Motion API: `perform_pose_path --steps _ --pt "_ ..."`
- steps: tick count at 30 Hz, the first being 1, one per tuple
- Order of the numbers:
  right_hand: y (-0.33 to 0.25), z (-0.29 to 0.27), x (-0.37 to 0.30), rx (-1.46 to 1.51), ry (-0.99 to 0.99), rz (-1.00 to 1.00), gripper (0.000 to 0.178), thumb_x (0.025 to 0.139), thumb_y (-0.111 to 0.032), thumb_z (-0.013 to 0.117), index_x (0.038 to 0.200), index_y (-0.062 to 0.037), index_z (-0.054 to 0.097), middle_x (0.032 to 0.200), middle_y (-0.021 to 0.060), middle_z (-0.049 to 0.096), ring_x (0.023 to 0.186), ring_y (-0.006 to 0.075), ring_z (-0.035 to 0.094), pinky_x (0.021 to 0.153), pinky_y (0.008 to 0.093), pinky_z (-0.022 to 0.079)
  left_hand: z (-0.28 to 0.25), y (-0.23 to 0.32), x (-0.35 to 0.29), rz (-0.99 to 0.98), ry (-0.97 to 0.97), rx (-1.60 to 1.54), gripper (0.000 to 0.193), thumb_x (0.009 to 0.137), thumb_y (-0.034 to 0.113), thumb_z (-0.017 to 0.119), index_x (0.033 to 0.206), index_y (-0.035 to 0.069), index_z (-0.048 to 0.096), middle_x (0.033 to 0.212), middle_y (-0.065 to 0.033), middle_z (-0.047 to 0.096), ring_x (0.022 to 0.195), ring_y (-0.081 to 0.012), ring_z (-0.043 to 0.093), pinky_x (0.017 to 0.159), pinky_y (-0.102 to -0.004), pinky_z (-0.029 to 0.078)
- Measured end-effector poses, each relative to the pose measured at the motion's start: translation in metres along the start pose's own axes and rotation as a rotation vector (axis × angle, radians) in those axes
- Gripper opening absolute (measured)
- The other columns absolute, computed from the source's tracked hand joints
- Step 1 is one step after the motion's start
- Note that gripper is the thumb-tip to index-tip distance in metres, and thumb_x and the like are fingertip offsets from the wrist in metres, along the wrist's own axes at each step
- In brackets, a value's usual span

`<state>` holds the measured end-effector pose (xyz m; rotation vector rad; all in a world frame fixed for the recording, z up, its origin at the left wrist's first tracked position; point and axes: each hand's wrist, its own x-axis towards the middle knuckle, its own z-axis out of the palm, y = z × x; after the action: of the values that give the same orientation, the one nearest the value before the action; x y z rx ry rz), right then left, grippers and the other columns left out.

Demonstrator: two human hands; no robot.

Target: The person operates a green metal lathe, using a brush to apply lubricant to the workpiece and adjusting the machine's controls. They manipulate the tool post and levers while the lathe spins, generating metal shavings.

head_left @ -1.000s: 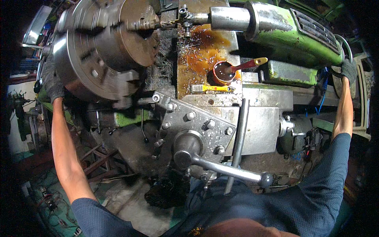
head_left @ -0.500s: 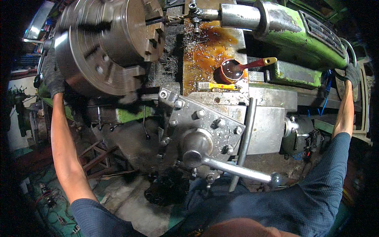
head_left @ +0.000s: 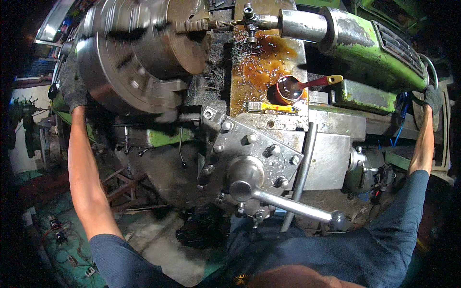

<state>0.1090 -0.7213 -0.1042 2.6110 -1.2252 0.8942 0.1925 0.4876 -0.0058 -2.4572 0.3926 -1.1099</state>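
Note:
My left hand (head_left: 73, 86), in a dark glove, is beside the left side of a big lathe chuck (head_left: 115, 72); shadow hides its fingers. Motion blurs the chuck and its jaws. At the far right my gloved right hand (head_left: 433, 101) is closed on the curved rim of a handwheel (head_left: 430, 68) at the end of the green tailstock (head_left: 370, 53). A steel quill (head_left: 302, 25) reaches from the tailstock toward the chuck, with a drill bit (head_left: 222, 24) and a cross-shaped metal fitting (head_left: 249, 21) in line with it.
An oily plate (head_left: 242, 89) strewn with metal chips holds a red pot of dark liquid (head_left: 288, 89), a brush (head_left: 314, 83) over it, and a yellow-handled brush (head_left: 272, 107). Nearer stand a bolted tool post (head_left: 245, 173), its lever (head_left: 293, 205) and a leaning metal bar (head_left: 303, 163).
The chuck's jaws show at different angles, so it is turning. The whole view has shifted slightly, placing the machine farther right in the picture. Both hands stay at about the same places on the machine.

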Motion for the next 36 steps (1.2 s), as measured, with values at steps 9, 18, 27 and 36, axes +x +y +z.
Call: perform_pose_path --steps 9,18,27,36 --pt "0.023 0.01 0.0 0.163 -0.029 -0.081 0.038 0.084 -0.035 0.061 0.111 -0.0089 0.07 0.102 0.0222 0.07 0.095 0.0378 0.066 0.08 0.046 0.047 0.0 0.003 0.005 -0.001 0.002 0.0 0.041 0.098 0.019 0.048 0.135 0.006 0.059 0.142 -0.0139 0.055 0.133 -0.0316 0.049 0.114 -0.0414 0.034" --pt "0.041 0.024 0.001 0.179 0.064 -0.15 0.035 0.085 -0.034 0.062 0.103 -0.0038 0.067 0.092 0.0236 0.066 0.087 0.0396 0.063 0.075 0.0437 0.047 -0.002 0.008 0.013 -0.021 -0.014 0.013 0.041 0.098 0.02 0.048 0.135 0.006 0.058 0.143 -0.0137 0.055 0.134 -0.0317 0.049 0.114 -0.0417 0.034" --pt "0.041 0.009 0.008 0.142 0.155 -0.15 0.042 0.084 -0.047 0.058 0.105 -0.0113 0.066 0.096 0.0235 0.067 0.089 0.0441 0.063 0.075 0.0522 0.045 0.001 0.018 0.023 -0.038 -0.096 -0.04 0.039 0.096 0.016 0.054 0.133 0.005 0.06 0.142 -0.015 0.055 0.134 -0.0328 0.048 0.115 -0.0404 0.034" --pt "0.089 0.03 -0.009 0.607 0.154 -0.576 0.05 0.089 -0.029 0.066 0.135 -0.0087 0.059 0.126 0.0183 0.063 0.108 0.0339 0.063 0.094 0.0416 0.048 -0.164 0.117 -0.021 -0.41 -0.212 -0.421 0.035 0.095 0.015 0.058 0.126 0.0 0.063 0.133 -0.0149 0.062 0.128 -0.0311 0.055 0.11 -0.0386 0.039"
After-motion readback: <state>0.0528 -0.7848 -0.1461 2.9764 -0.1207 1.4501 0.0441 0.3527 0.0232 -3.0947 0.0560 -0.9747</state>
